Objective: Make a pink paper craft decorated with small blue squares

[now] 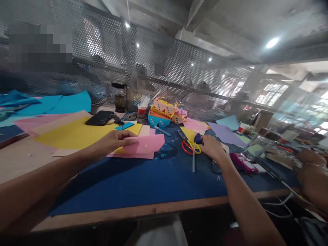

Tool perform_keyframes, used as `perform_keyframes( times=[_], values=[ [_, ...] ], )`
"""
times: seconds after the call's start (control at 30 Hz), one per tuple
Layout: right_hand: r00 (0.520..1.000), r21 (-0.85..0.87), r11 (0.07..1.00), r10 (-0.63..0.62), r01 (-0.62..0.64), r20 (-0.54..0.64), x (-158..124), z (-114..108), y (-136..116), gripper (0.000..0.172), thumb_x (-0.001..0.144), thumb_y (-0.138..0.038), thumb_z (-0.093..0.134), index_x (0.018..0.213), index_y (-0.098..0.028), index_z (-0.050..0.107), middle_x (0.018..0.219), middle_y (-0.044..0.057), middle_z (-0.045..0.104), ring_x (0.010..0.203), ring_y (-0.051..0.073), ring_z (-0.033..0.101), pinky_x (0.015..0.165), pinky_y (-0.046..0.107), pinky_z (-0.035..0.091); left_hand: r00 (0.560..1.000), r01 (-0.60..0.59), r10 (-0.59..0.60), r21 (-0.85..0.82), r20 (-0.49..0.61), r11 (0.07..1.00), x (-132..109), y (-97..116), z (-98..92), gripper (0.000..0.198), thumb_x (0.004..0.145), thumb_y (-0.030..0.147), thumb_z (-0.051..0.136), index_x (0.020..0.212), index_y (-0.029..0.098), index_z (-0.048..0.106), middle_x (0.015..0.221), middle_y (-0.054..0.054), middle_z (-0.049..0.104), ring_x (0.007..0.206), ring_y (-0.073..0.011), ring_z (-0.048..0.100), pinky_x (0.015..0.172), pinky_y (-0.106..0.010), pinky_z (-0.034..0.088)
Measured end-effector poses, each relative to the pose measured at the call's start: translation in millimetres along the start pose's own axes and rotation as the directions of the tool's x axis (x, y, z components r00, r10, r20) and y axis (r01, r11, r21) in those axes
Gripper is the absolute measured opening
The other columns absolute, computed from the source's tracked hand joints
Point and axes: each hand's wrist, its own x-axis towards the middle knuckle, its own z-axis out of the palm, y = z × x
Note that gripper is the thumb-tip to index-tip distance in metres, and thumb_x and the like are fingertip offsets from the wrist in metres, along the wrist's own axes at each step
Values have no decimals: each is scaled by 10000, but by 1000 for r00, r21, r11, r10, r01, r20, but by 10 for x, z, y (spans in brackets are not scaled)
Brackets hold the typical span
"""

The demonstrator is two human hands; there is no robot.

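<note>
A folded strip of pink paper (146, 144) is pinched between the thumb and fingers of my left hand (120, 139), above other pink and yellow sheets. My right hand (212, 147) is closed at a small dark blue bunched thing (198, 138), whose kind I cannot make out; some fingertips are hidden. Scissors with red and yellow handles (189, 147) lie just left of that hand. Below them a pale translucent stick (193, 160) lies on the blue table mat (143, 188).
Decorated paper boats (161, 111) are stacked at the back, near a jar (119, 97) and a black phone (99, 118). Yellow sheets (71, 135) spread leftward. A magenta device (243, 163) and clear jar (258, 141) stand right, near another person's arm (312, 177).
</note>
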Motion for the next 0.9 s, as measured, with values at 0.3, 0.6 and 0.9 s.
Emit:
perform_keyframes(
  times=[0.3, 0.6, 0.9],
  values=[
    [996, -134, 987, 93, -93, 0, 13, 22, -55, 398, 1010, -125, 501, 1365, -12, 642, 1392, 324, 637, 1322, 413, 614, 1039, 495, 501, 1000, 16, -14, -128, 18, 992, -51, 3, 77, 520, 805, 678, 817, 1031, 210, 825, 1043, -92, 828, 936, -264, 740, 807, -348, 583],
    [983, -39, 983, 177, -179, -42, 88, 112, -68, 402, 972, -180, 588, 1337, -11, 605, 1306, 311, 705, 1307, 389, 661, 1067, 464, 485, 1000, 6, -4, -87, 27, 996, 28, -114, 58, 479, 790, 653, 804, 1017, 232, 832, 1034, -84, 841, 929, -284, 759, 777, -347, 608],
    [956, 274, 946, 228, -173, -186, 124, -37, -106, 405, 1001, -235, 554, 1392, -134, 565, 1327, 211, 723, 1196, 322, 719, 992, 379, 516, 1000, 15, -14, -106, 9, 994, 47, -180, 78, 480, 814, 659, 798, 1015, 224, 820, 1006, -42, 839, 940, -280, 757, 829, -360, 604]
  ],
)
